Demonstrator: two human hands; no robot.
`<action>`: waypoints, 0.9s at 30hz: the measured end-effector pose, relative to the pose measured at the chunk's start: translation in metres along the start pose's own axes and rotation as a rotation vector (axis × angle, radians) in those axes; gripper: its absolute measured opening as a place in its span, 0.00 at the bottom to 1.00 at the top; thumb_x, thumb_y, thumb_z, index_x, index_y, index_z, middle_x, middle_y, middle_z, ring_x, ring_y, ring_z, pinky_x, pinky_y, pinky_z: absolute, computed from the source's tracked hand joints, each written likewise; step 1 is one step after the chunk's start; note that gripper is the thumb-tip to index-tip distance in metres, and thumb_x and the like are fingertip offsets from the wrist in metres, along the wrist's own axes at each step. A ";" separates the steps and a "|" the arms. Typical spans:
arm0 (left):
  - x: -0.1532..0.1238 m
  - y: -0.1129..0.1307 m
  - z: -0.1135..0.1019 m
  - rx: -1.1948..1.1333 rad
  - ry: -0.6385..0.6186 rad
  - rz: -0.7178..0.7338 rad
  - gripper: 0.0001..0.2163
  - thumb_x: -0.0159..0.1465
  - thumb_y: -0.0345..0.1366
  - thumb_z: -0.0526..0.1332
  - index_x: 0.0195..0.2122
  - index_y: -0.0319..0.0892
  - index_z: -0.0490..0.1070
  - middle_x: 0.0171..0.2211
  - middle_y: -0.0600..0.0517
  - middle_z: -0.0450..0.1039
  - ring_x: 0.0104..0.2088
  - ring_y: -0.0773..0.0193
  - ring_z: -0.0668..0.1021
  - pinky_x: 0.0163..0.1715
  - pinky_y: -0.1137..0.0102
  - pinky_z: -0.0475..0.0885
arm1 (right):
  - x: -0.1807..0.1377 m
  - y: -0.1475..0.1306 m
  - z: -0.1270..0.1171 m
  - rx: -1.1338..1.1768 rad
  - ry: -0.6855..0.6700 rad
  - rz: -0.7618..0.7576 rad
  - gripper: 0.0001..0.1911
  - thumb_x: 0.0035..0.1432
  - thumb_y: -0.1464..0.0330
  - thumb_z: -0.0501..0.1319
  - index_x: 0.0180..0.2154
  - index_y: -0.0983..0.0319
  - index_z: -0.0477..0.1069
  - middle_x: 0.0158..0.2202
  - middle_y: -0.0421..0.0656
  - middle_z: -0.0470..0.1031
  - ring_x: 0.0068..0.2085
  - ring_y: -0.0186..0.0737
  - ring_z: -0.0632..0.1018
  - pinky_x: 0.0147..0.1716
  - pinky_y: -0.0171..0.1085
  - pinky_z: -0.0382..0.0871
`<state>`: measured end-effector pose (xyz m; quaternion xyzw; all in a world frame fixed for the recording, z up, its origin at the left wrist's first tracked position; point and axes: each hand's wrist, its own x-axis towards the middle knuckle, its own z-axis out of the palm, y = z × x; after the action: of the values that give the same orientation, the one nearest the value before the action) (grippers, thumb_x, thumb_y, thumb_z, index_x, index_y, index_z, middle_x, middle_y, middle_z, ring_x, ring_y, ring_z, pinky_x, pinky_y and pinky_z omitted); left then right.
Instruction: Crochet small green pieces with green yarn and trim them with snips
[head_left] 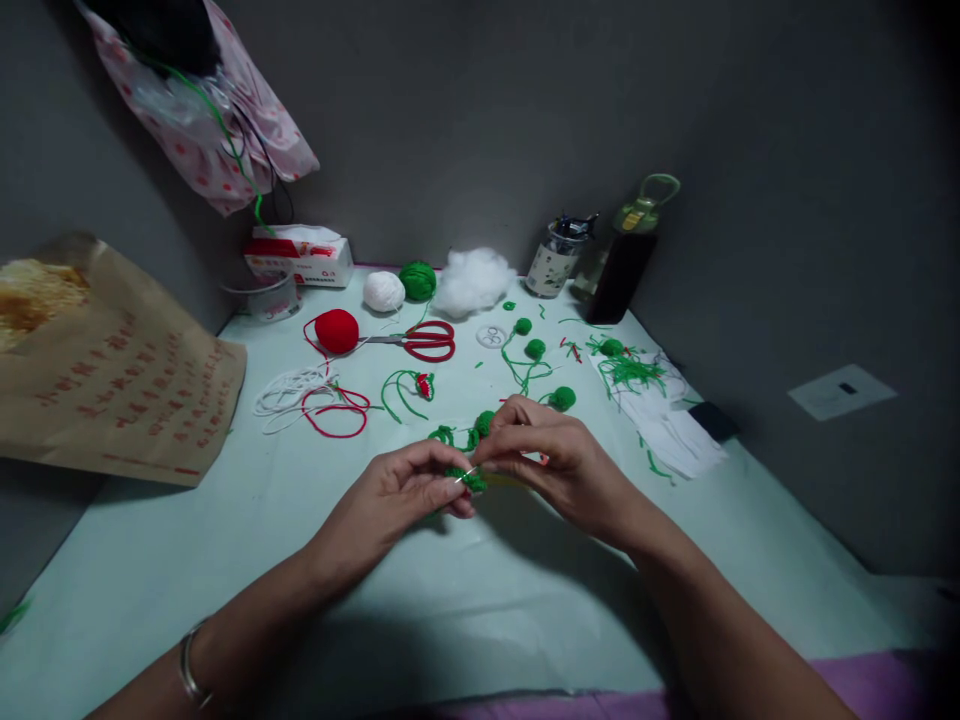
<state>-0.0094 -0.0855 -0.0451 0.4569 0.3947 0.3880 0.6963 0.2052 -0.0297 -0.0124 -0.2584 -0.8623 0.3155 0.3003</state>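
Over the near middle of the table, my left hand (401, 490) pinches a small green crochet piece (475, 483) between thumb and fingers. My right hand (559, 455) grips a crochet hook (466, 475), whose thin metal shaft lies across the green piece at my left fingertips. Part of the hook is hidden by the right fingers, and a yellowish length shows under that hand. Just beyond the hands sit a green crocheted ball (484, 423) and a curled green strip (442, 435). A second green ball (562, 398) lies beyond my right knuckles.
Red-handled scissors (429, 341) lie beside red yarn (337, 331). White yarn (383, 291), green yarn (418, 280) and white stuffing (475, 281) line the back. A pen cup (551, 265) and bottle (626, 250) stand right; a paper bag (120, 380) stands left. Green scraps cover tissue (675, 430).
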 end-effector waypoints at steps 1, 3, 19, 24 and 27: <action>0.001 -0.001 0.000 -0.027 0.017 0.008 0.07 0.65 0.39 0.66 0.40 0.44 0.73 0.33 0.54 0.76 0.35 0.63 0.80 0.38 0.67 0.69 | 0.000 0.000 0.003 -0.003 0.024 -0.016 0.06 0.64 0.74 0.63 0.41 0.61 0.78 0.35 0.43 0.74 0.37 0.36 0.75 0.36 0.35 0.70; 0.002 -0.003 0.000 -0.071 0.047 0.015 0.07 0.64 0.38 0.67 0.39 0.44 0.72 0.33 0.55 0.76 0.34 0.64 0.80 0.38 0.68 0.69 | 0.001 -0.001 0.008 -0.011 0.052 -0.049 0.07 0.65 0.76 0.62 0.43 0.63 0.77 0.36 0.45 0.76 0.38 0.36 0.76 0.37 0.36 0.71; 0.006 -0.008 0.003 -0.086 0.082 -0.028 0.11 0.57 0.35 0.71 0.33 0.42 0.68 0.28 0.58 0.70 0.31 0.68 0.73 0.32 0.72 0.64 | -0.004 -0.016 0.027 -0.316 -0.038 -0.109 0.10 0.68 0.72 0.55 0.38 0.62 0.75 0.39 0.48 0.76 0.34 0.36 0.76 0.28 0.35 0.68; 0.007 -0.012 0.005 -0.087 0.020 -0.001 0.10 0.59 0.34 0.70 0.32 0.42 0.68 0.30 0.56 0.74 0.35 0.64 0.77 0.40 0.69 0.68 | 0.001 -0.025 0.028 0.278 0.003 0.097 0.06 0.68 0.70 0.56 0.38 0.61 0.70 0.34 0.42 0.77 0.35 0.35 0.78 0.34 0.35 0.73; 0.007 -0.011 0.005 -0.085 -0.026 -0.055 0.09 0.61 0.37 0.68 0.34 0.42 0.67 0.29 0.52 0.77 0.32 0.62 0.79 0.37 0.66 0.71 | 0.004 -0.022 0.022 0.683 -0.024 0.368 0.07 0.70 0.65 0.55 0.38 0.60 0.65 0.22 0.34 0.69 0.21 0.28 0.69 0.22 0.29 0.64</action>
<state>0.0003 -0.0840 -0.0556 0.4209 0.3814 0.3790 0.7305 0.1817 -0.0510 -0.0094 -0.2901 -0.6502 0.6361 0.2974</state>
